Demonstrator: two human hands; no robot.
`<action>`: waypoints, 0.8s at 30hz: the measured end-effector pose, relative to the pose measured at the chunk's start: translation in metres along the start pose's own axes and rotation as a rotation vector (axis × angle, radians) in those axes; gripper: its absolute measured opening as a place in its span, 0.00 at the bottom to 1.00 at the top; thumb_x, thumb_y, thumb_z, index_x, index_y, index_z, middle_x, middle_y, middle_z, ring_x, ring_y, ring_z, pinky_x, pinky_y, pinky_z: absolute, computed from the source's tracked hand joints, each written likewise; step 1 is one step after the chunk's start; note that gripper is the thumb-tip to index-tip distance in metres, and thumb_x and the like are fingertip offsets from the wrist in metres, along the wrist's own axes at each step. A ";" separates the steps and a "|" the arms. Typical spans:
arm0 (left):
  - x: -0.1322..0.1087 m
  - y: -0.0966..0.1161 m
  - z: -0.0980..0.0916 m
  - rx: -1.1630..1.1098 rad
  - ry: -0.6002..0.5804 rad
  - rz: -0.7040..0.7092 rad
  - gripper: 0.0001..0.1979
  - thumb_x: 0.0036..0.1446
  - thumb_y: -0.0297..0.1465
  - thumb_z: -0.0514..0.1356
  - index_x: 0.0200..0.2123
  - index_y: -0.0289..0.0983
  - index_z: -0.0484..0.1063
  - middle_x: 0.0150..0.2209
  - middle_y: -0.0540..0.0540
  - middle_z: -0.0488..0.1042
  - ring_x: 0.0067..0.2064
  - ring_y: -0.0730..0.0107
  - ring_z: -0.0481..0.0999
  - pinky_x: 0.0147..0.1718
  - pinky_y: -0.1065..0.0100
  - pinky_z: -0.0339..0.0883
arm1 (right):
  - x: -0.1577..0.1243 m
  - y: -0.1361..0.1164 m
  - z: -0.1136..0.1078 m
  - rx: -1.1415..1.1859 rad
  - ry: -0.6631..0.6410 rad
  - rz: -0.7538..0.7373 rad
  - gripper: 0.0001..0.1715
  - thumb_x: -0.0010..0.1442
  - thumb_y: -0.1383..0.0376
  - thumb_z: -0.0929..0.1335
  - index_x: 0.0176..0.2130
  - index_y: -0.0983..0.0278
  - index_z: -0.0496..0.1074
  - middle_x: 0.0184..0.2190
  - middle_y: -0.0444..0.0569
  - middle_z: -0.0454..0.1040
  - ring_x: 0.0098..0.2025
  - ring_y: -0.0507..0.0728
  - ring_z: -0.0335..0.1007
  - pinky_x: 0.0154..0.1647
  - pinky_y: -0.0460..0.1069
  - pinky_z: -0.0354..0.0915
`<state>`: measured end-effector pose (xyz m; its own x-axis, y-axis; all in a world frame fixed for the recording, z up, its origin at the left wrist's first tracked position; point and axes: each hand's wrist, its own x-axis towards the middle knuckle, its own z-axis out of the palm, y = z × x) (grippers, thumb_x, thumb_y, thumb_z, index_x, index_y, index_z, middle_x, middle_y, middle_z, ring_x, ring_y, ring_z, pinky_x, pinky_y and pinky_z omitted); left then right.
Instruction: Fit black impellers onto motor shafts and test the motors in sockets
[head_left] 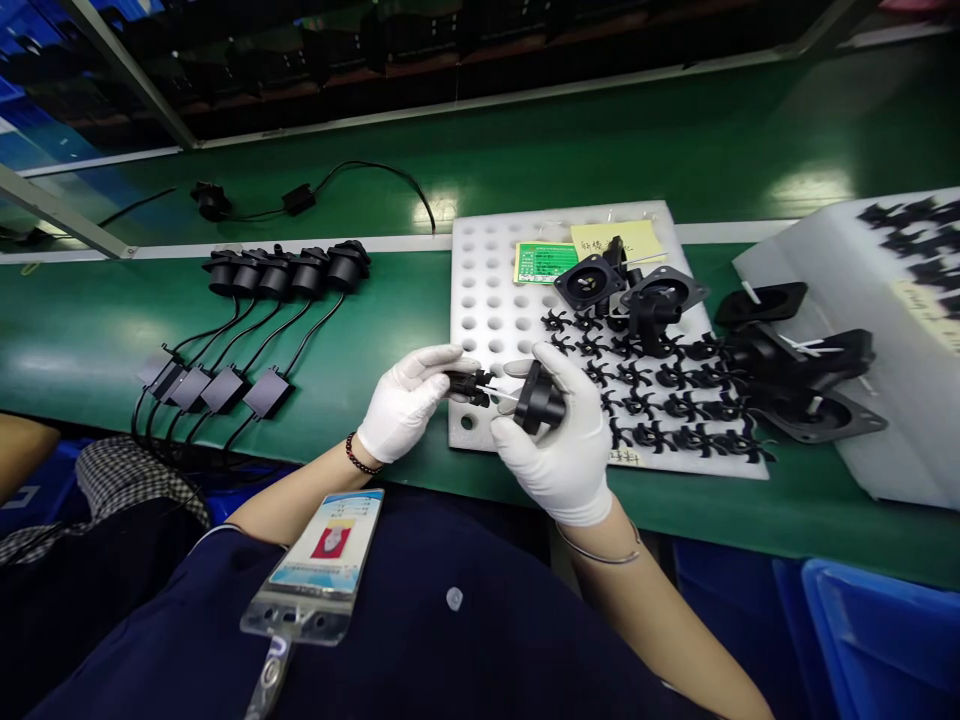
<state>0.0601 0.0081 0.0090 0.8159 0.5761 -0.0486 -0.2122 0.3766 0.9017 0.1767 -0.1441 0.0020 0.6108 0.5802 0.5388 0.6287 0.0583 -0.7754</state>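
Note:
Both my hands wear white gloves and are raised over the near left part of a white foam tray [480,240]. Between the fingers of my left hand [401,400] is a black impeller [471,386], its blades facing right. My right hand [566,440] grips a black pump housing [538,398] by its sides. A thin white shaft [501,393] runs between the two parts; whether it is seated in either one I cannot tell. Loose black impellers [634,373] stand in rows on the tray, just right of my right hand.
Black housings [660,295] lie on the tray beside green and yellow labels [546,262]. More housings [810,380] lean by a white foam block [862,300] at right. Several cabled pumps [285,270] with boxes line the green bench at left. A person's arm [26,445] shows far left.

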 end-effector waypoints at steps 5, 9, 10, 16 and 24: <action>-0.004 0.019 0.000 0.121 -0.020 0.037 0.35 0.56 0.38 0.78 0.65 0.40 0.73 0.49 0.42 0.85 0.56 0.57 0.85 0.62 0.61 0.75 | -0.001 0.001 0.001 0.097 0.027 0.069 0.39 0.65 0.49 0.74 0.69 0.58 0.67 0.52 0.57 0.80 0.40 0.63 0.83 0.44 0.60 0.81; -0.007 0.030 0.004 0.163 0.008 0.022 0.45 0.56 0.37 0.78 0.72 0.43 0.65 0.49 0.41 0.86 0.56 0.57 0.85 0.63 0.61 0.75 | -0.002 0.000 0.004 0.180 0.052 0.151 0.38 0.65 0.48 0.75 0.67 0.57 0.68 0.51 0.57 0.80 0.41 0.64 0.83 0.46 0.61 0.80; -0.007 0.031 0.004 0.175 0.006 0.034 0.44 0.56 0.37 0.77 0.73 0.43 0.64 0.50 0.41 0.86 0.56 0.57 0.85 0.63 0.61 0.75 | -0.003 -0.001 0.005 0.194 0.063 0.162 0.39 0.64 0.48 0.75 0.67 0.56 0.68 0.52 0.57 0.80 0.43 0.65 0.83 0.48 0.62 0.80; -0.012 0.028 0.006 0.196 0.007 0.072 0.41 0.60 0.35 0.75 0.73 0.46 0.64 0.53 0.42 0.85 0.61 0.57 0.82 0.66 0.59 0.73 | 0.001 -0.008 0.012 0.436 0.099 0.323 0.36 0.62 0.45 0.76 0.62 0.56 0.70 0.48 0.55 0.80 0.46 0.65 0.83 0.45 0.60 0.80; -0.013 0.037 -0.003 0.444 -0.102 0.197 0.30 0.60 0.31 0.72 0.65 0.44 0.74 0.53 0.44 0.85 0.62 0.56 0.82 0.71 0.55 0.67 | 0.013 -0.019 0.010 0.601 0.088 0.426 0.35 0.60 0.40 0.76 0.57 0.56 0.71 0.41 0.50 0.80 0.26 0.55 0.76 0.25 0.51 0.71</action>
<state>0.0400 0.0165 0.0413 0.8367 0.5228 0.1631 -0.1358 -0.0905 0.9866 0.1682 -0.1295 0.0209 0.7952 0.5861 0.1556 -0.0278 0.2916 -0.9561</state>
